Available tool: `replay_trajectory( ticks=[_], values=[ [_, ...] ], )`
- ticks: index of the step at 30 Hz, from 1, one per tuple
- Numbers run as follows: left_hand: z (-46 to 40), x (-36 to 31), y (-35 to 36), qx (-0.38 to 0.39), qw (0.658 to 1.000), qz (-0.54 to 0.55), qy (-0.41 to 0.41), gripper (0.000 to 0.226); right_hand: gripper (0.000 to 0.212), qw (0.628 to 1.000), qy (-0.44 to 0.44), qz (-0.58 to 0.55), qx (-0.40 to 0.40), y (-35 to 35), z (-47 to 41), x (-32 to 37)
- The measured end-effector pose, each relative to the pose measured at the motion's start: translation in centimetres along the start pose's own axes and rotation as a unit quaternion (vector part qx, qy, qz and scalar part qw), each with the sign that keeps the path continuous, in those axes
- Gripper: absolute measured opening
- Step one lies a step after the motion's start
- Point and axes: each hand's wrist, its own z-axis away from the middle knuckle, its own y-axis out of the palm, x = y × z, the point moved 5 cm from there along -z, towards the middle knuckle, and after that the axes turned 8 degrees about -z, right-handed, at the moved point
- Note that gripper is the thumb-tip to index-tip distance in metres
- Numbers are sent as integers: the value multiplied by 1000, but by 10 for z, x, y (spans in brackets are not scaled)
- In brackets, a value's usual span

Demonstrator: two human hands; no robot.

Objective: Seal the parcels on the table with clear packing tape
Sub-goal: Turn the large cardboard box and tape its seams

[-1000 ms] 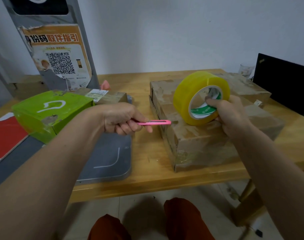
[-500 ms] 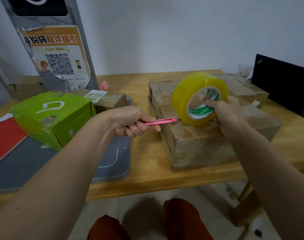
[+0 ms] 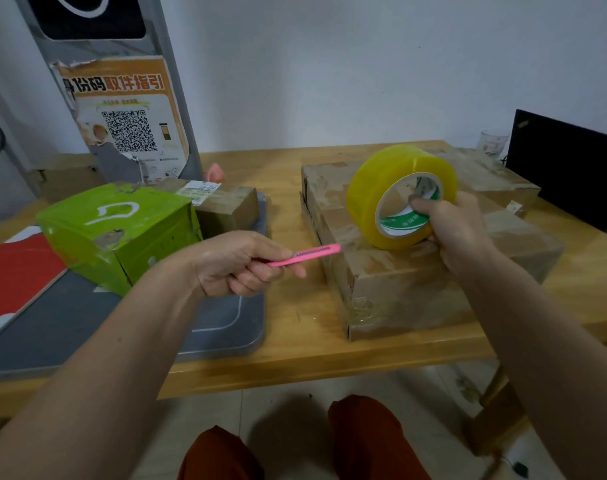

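A large brown cardboard parcel (image 3: 399, 282) lies on the wooden table (image 3: 295, 348), its top wrinkled with clear tape. On it stands a big yellowish roll of packing tape (image 3: 381, 188). My right hand (image 3: 458, 230) grips the roll, thumb hooked inside its core. My left hand (image 3: 239, 265) holds a slim pink cutter (image 3: 309, 254), whose tip points at the parcel's left top edge. A green box (image 3: 122, 233) and a small brown parcel (image 3: 222, 206) sit to the left.
A grey scale platform (image 3: 208, 327) carries the green box and small parcel. A red and white flat packet (image 3: 15, 275) lies far left. A grey kiosk with a QR poster (image 3: 129, 129) stands behind. A black laptop (image 3: 572, 168) and a glass (image 3: 492, 143) sit at the right.
My left hand has moved the pink cutter rightward to the parcel's left edge. The tape roll and my right hand have stayed nearly still on the parcel.
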Motion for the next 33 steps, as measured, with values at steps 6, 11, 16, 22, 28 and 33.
replay_trajectory(
  ticks=[6, 11, 16, 22, 28, 33],
  values=[
    [3, 46, -29, -220, 971, 89, -32, 23, 8, 1000, -7, -5, -3, 0, 1, 0],
    [-5, 81, -48, -385, 915, -86, -88, 19, 11, 1000, -20, 2, -1, 0, 3, 1],
    [1, 85, -56, -423, 822, -338, -174, 30, 9, 1000, -21, 4, 0, 0, 5, 4],
    [6, 8, 19, -491, 774, -371, 149, 45, 4, 1000, -16, 7, -3, 0, 3, 2],
    [-36, -24, 86, -320, 804, -469, 176, 75, 9, 1000, -11, -6, 11, 2, 2, 3],
    [-38, -20, 85, -310, 768, -536, 164, 78, 25, 998, -21, -41, -48, -28, -12, 15]
  ],
)
